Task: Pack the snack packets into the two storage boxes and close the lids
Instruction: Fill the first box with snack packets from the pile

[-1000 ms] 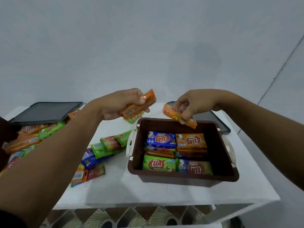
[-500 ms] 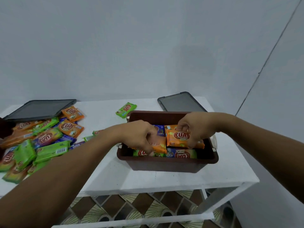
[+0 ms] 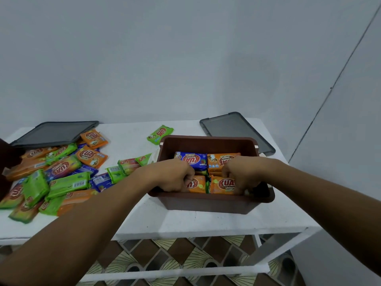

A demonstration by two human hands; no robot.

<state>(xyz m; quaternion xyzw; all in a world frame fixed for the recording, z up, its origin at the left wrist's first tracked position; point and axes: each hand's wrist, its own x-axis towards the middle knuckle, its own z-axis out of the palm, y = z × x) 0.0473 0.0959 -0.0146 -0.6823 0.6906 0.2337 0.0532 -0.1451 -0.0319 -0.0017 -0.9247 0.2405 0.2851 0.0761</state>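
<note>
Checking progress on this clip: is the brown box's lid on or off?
Off. The brown box stands open-topped with packets showing inside; a grey lid lies flat on the table behind it.

1. A plain pale grey wall (image 3: pixel 185 58) rose behind the white desk (image 3: pixel 206 223), evenly and softly lit.
2. A thin dark line (image 3: pixel 333 86) slanted down the wall at the right.
3. Brown and cream fan-patterned floor tiles (image 3: pixel 177 250) showed under the desk, behind its white lower rail (image 3: pixel 165 274).

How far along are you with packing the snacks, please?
Done: the brown box holds a far row, including the blue packet. In hand: the left hand grips the left orange packet, the right hand the right orange packet. Left: the loose pile; the back-left lid and back-right lid lie off.
</note>
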